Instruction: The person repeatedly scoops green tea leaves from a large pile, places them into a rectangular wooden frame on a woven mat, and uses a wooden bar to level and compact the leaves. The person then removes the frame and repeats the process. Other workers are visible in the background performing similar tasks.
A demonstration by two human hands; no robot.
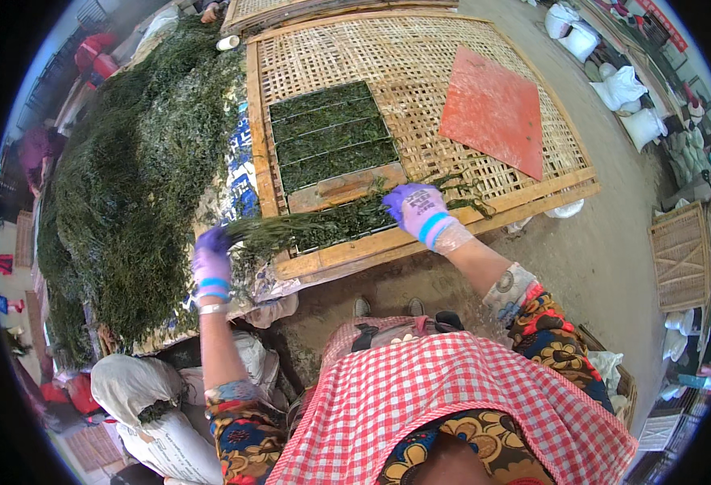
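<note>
My left hand [212,257], in a purple-and-pink work glove, grips one end of a bundle of dark green stringy strands [264,230], which look like seaweed. The bundle stretches right across the front strip of a thin metal divided frame [337,163]. Fingers down, my right hand [417,209] is on the strands at that strip's right end; whether it grips or presses them is hidden. Behind it lies a small wooden board [361,185]. Flattened greens [331,130] fill the strips farther back. All this rests on a woven bamboo screen [416,79] with a wooden rim.
A big heap of green strands [131,170] covers the left side. On the screen's right lies a red board [495,112]; loose strands [467,197] trail beside my right hand. A white cup [228,43] stands at the back. Stuffed sacks [167,436] sit below left. Another person [41,151] is at far left.
</note>
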